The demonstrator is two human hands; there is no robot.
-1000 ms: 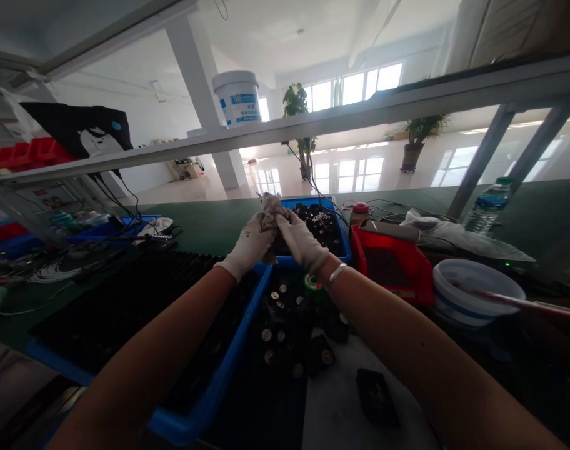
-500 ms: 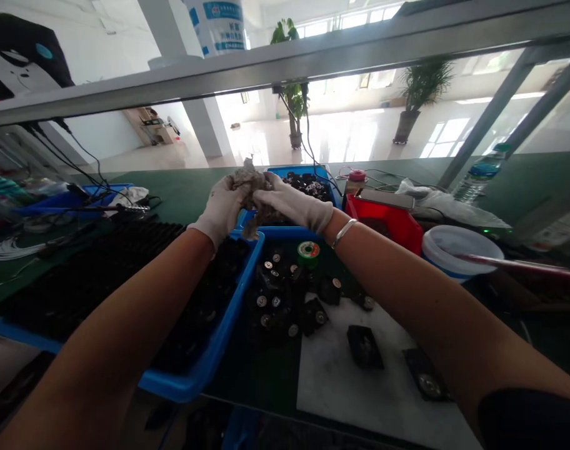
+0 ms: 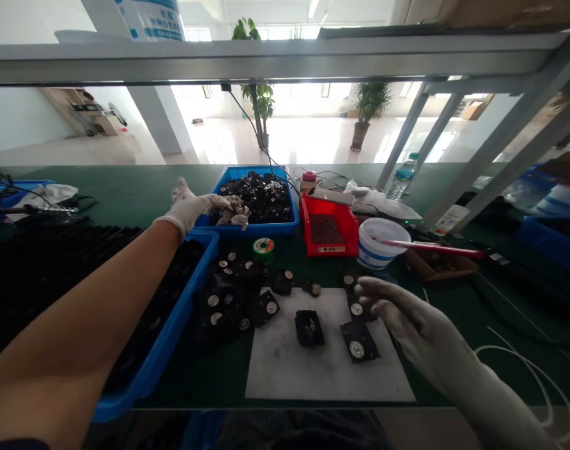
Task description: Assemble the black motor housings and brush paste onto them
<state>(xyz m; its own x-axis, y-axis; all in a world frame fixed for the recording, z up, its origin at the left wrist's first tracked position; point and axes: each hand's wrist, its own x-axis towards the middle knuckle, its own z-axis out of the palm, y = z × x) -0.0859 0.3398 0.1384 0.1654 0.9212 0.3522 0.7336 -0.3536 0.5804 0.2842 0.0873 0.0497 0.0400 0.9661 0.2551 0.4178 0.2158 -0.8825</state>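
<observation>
My left hand [image 3: 189,209], in a white glove, reaches over the near rim of a blue bin [image 3: 247,169] heaped with black parts. Its fingertips touch a crumpled grey rag [image 3: 233,214] lying there, and the thumb stands apart. I cannot tell whether the rag is gripped. My right hand [image 3: 407,315], in a soiled glove, hangs open and empty at the right edge of a white mat [image 3: 313,375]. Its fingers are close to a black square part with a round metal centre [image 3: 359,340]. Another black part [image 3: 309,328] lies on the mat.
A long blue tray of black parts [image 3: 172,325] stands left of the mat. Several loose black parts and a green tape roll [image 3: 264,248] lie beyond the mat. Further right are a red bin [image 3: 325,228], a white bucket [image 3: 381,245] and a metal shelf rail [image 3: 266,59] overhead.
My hands have parted. The right hand has let go of the rag and moved back and right over the mat. The left hand has lowered the rag to the bin, and the view has tilted level.
</observation>
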